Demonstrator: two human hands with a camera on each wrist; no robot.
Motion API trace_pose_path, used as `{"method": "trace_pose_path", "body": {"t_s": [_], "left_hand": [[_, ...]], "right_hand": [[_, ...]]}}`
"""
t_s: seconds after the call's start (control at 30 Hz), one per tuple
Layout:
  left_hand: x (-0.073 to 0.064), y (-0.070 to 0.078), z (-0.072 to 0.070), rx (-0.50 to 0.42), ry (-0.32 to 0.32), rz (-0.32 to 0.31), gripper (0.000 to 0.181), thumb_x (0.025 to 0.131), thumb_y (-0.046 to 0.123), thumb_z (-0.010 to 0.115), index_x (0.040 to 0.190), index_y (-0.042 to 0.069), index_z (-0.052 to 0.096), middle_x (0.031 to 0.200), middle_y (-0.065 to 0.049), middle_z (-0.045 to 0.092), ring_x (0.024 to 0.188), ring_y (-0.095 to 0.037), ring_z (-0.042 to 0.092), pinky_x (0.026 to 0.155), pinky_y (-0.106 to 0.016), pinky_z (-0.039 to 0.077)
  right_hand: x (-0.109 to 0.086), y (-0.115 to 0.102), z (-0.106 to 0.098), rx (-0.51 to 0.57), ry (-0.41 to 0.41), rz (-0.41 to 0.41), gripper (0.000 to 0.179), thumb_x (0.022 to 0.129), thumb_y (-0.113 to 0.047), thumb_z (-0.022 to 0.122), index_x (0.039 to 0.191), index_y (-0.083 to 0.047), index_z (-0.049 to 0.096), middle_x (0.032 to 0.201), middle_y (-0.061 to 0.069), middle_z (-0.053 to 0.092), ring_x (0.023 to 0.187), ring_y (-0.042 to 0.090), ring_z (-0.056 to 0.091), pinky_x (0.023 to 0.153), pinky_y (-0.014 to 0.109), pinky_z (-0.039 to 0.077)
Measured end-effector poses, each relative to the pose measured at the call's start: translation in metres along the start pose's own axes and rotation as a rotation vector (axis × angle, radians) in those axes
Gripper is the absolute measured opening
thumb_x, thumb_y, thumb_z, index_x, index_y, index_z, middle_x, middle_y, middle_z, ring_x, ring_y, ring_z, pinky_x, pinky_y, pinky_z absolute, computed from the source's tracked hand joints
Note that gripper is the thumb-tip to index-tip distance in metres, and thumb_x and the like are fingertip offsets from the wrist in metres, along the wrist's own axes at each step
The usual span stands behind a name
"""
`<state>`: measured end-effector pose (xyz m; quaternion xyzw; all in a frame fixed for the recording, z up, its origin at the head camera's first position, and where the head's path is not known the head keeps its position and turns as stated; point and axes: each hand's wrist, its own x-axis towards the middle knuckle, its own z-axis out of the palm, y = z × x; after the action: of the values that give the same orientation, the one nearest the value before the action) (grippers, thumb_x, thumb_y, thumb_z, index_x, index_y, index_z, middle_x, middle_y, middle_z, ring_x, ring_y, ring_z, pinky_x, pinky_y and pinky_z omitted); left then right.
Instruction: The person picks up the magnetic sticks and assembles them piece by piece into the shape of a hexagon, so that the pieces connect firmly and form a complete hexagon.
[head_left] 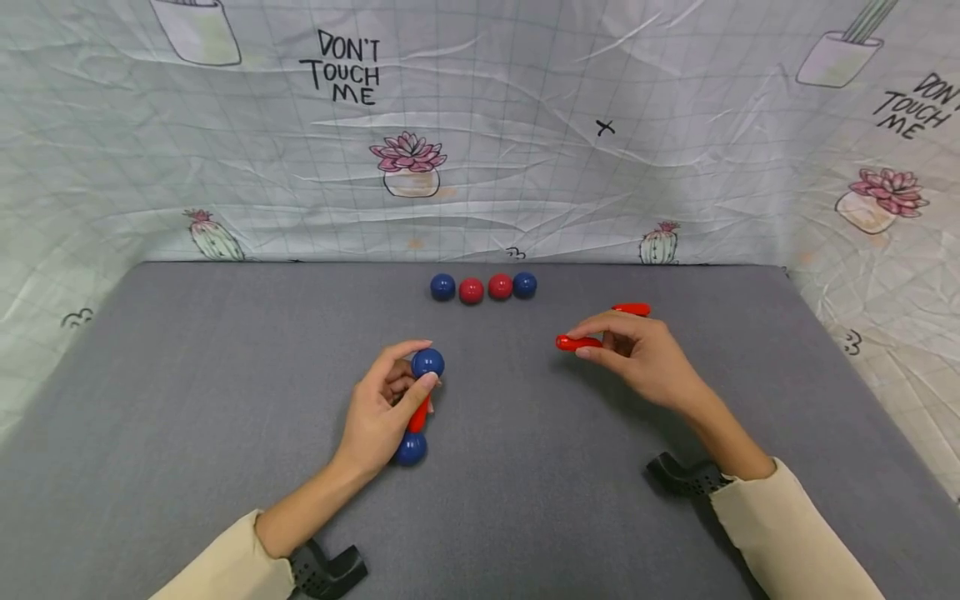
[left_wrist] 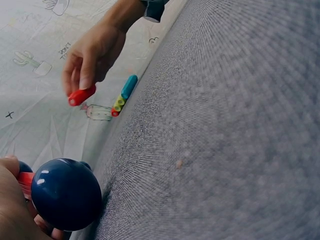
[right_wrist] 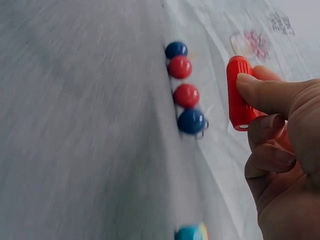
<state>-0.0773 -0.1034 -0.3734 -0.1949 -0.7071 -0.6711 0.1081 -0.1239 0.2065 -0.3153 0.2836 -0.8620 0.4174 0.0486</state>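
Observation:
My left hand (head_left: pixel 377 421) pinches a blue ball (head_left: pixel 428 363) between thumb and fingers. From that ball a red rod (head_left: pixel 419 417) runs to a second blue ball (head_left: pixel 410 449) at its lower end. In the left wrist view the nearer blue ball (left_wrist: pixel 66 194) looms large beside the palm. Off to the right, my right hand (head_left: pixel 651 360) pinches a loose red rod (head_left: pixel 577 342) above the table. The right wrist view shows that short, ridged rod (right_wrist: pixel 239 95) held by thumb and fingertips, with a pale spot at its lower end.
Blue and red balls (head_left: pixel 471 291) sit in a row at the table's back edge. Behind my right hand lies another red rod (head_left: pixel 632 309). The left wrist view shows yellow pieces (left_wrist: pixel 119 103) and a teal rod (left_wrist: pixel 129 86) there. A printed cloth (head_left: pixel 510 167) hangs behind the grey table (head_left: pixel 225 400).

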Motion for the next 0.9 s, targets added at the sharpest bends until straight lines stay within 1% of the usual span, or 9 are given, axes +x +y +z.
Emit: {"method": "trace_pose_path", "body": {"t_s": [0.1,0.2,0.3,0.4,0.47,0.57,0.67,0.8,0.9], "left_hand": [[-0.002,-0.013,-0.001,-0.004,0.0,0.003,0.037,0.091,-0.011,0.056,0.126,-0.001,0.052,0.083,-0.025,0.061,0.058,-0.027,0.056,0.051,-0.027,0.047],[-0.004,-0.025,-0.002,-0.006,0.002,0.002,0.04,0.091,-0.009,0.057,0.128,0.004,0.052,0.085,-0.022,0.062,0.058,-0.025,0.057,0.051,-0.027,0.047],[-0.004,-0.029,-0.003,-0.006,0.005,0.0,0.041,0.091,-0.008,0.058,0.129,0.006,0.053,0.084,-0.021,0.062,0.059,-0.025,0.057,0.05,-0.028,0.047],[-0.003,-0.024,-0.003,-0.004,0.01,-0.003,0.039,0.091,-0.008,0.057,0.128,0.005,0.053,0.084,-0.022,0.062,0.058,-0.026,0.057,0.05,-0.027,0.047],[-0.002,-0.016,-0.002,0.0,0.01,0.001,0.037,0.091,-0.01,0.057,0.127,0.001,0.053,0.083,-0.024,0.061,0.058,-0.027,0.056,0.05,-0.027,0.047],[0.0,-0.004,0.0,0.01,0.009,0.0,0.034,0.091,-0.011,0.056,0.124,-0.004,0.052,0.083,-0.026,0.06,0.057,-0.028,0.056,0.05,-0.027,0.047],[0.0,0.001,0.0,0.009,0.008,0.004,0.034,0.091,-0.01,0.056,0.125,-0.005,0.052,0.082,-0.026,0.06,0.057,-0.026,0.056,0.05,-0.026,0.046],[-0.001,0.001,0.0,0.014,0.007,-0.013,0.034,0.091,-0.009,0.056,0.125,-0.004,0.051,0.081,-0.025,0.059,0.057,-0.026,0.056,0.049,-0.026,0.045],[0.0,0.003,0.0,0.027,0.003,-0.038,0.034,0.091,-0.008,0.057,0.124,-0.005,0.051,0.08,-0.025,0.058,0.056,-0.027,0.056,0.048,-0.026,0.045]], "right_hand": [[0.008,-0.008,0.005,0.026,-0.019,-0.022,0.025,0.079,0.007,0.073,0.102,-0.003,0.071,0.092,0.008,0.067,0.062,0.017,0.049,0.052,0.024,0.039],[0.015,-0.014,0.01,0.051,-0.034,-0.022,0.024,0.08,0.006,0.073,0.102,-0.003,0.071,0.094,0.008,0.067,0.062,0.018,0.049,0.052,0.025,0.039],[0.02,-0.015,0.015,0.068,-0.034,-0.038,0.023,0.079,0.008,0.073,0.101,-0.002,0.071,0.096,0.009,0.067,0.063,0.018,0.049,0.053,0.024,0.039],[0.025,-0.009,0.021,0.081,-0.024,-0.084,0.023,0.079,0.008,0.073,0.1,-0.001,0.071,0.097,0.01,0.067,0.062,0.018,0.049,0.052,0.025,0.039],[0.028,-0.002,0.027,0.091,-0.02,-0.11,0.024,0.079,0.008,0.073,0.101,-0.003,0.072,0.098,0.008,0.068,0.062,0.017,0.049,0.052,0.025,0.038],[0.034,0.008,0.035,0.111,-0.022,-0.126,0.025,0.08,0.003,0.074,0.102,-0.008,0.073,0.1,0.002,0.067,0.062,0.015,0.049,0.052,0.025,0.038],[0.039,0.007,0.042,0.121,-0.035,-0.141,0.025,0.081,-0.001,0.075,0.103,-0.013,0.073,0.099,-0.003,0.066,0.063,0.014,0.049,0.052,0.025,0.038],[0.045,0.001,0.051,0.109,-0.061,-0.154,0.023,0.083,-0.007,0.075,0.103,-0.017,0.073,0.097,-0.007,0.065,0.063,0.014,0.049,0.053,0.027,0.038],[0.05,-0.003,0.059,0.089,-0.087,-0.155,0.021,0.085,-0.011,0.074,0.104,-0.018,0.073,0.097,-0.009,0.065,0.063,0.013,0.049,0.053,0.027,0.039]]}}
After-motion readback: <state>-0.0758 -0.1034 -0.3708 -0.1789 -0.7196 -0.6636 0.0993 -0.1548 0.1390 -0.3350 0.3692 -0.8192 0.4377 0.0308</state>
